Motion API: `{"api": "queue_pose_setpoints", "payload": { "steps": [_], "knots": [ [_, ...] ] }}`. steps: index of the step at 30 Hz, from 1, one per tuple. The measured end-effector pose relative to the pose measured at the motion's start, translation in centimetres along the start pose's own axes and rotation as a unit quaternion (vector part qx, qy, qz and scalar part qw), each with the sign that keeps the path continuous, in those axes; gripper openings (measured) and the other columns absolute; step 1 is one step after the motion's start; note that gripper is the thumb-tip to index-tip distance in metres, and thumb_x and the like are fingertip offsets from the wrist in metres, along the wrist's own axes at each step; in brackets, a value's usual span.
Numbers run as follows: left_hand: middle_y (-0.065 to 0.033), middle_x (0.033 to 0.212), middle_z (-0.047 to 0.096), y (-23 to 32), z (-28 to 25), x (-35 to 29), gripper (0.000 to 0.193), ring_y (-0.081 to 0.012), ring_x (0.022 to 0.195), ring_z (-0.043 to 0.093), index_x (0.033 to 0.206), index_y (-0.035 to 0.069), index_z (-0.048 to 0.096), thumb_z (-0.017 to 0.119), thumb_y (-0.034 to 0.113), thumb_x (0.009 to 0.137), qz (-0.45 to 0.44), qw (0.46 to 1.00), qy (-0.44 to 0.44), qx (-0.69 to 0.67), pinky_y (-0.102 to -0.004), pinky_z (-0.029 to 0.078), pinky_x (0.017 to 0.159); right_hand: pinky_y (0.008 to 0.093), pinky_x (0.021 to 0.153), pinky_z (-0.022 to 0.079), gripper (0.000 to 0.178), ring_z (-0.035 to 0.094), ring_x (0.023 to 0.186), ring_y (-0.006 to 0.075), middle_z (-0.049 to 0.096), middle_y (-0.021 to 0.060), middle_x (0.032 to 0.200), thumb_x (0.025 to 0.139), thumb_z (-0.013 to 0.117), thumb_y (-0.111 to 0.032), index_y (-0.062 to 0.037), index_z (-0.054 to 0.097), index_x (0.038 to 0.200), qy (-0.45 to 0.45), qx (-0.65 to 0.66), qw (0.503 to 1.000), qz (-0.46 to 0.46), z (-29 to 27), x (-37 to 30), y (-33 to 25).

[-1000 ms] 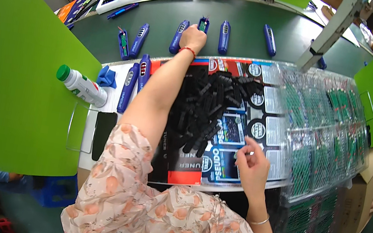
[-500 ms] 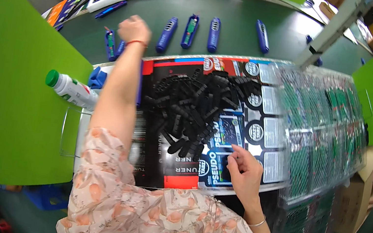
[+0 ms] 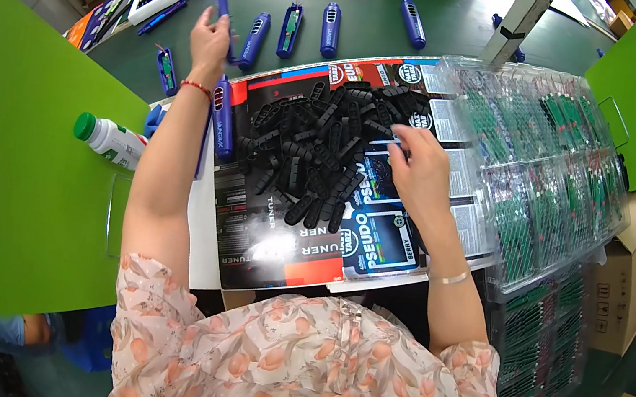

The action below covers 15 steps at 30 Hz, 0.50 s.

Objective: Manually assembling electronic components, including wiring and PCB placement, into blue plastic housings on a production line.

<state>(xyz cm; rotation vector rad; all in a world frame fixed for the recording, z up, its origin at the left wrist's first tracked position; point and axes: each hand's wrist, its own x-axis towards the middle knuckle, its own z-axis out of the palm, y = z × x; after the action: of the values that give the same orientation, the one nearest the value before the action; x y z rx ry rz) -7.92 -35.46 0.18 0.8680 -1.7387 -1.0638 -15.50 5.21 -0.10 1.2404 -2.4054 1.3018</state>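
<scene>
Two hands busy: left hand (image 3: 211,39) pinching slim blue tool (image 3: 223,5) upper left, right hand (image 3: 422,172) fingering black clips (image 3: 318,148) mid-frame; judged light, rigid, graspable mid-body.

Your work surface is a dark green conveyor belt (image 3: 452,18) running across the top of the view. On it, from ten o'clock to twelve o'clock, lie several blue tool handles (image 3: 330,29), spaced apart in a loose row. Nearer you sits a printed cardboard sheet (image 3: 298,263) with a heap of small black plastic parts (image 3: 318,148) at centre. At three o'clock, stacked clear blister trays (image 3: 544,170) overlap the sheet's edge. At nine o'clock a white bottle with a green cap (image 3: 109,140) lies on its side.
</scene>
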Motion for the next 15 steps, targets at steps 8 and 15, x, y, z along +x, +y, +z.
{"api": "queue_pose_setpoints", "payload": {
  "steps": [8, 15],
  "knots": [
    [-0.0154, 0.107, 0.064, 11.3, -0.5, -20.0, 0.035, -0.0201, 0.086, 0.065, 0.122, -0.002, 0.054, 0.049, 0.026, 0.101, -0.315, 0.784, -0.250, -0.473, -0.0296, 0.058, 0.073, 0.0417, 0.069, 0.052, 0.015, 0.064, 0.080, 0.0322, 0.059, 0.0107, 0.088, 0.075, 0.074, -0.009, -0.0039, 0.063, 0.084, -0.030, -0.102, 0.994, -0.004, 1.6, 0.3, 0.1],
    [-0.0184, 0.122, 0.059, 11.2, -2.3, -31.9, 0.046, -0.0206, 0.093, 0.063, 0.146, 0.008, 0.037, 0.044, 0.021, 0.103, -0.363, 0.767, -0.263, -0.459, -0.0317, 0.057, 0.076, 0.0415, 0.067, 0.052, 0.014, 0.064, 0.079, 0.0312, 0.065, 0.0094, 0.080, 0.072, 0.077, -0.011, -0.0050, 0.066, 0.078, -0.077, -0.135, 0.988, -0.005, -0.9, -3.5, 0.4]
  ]
}}
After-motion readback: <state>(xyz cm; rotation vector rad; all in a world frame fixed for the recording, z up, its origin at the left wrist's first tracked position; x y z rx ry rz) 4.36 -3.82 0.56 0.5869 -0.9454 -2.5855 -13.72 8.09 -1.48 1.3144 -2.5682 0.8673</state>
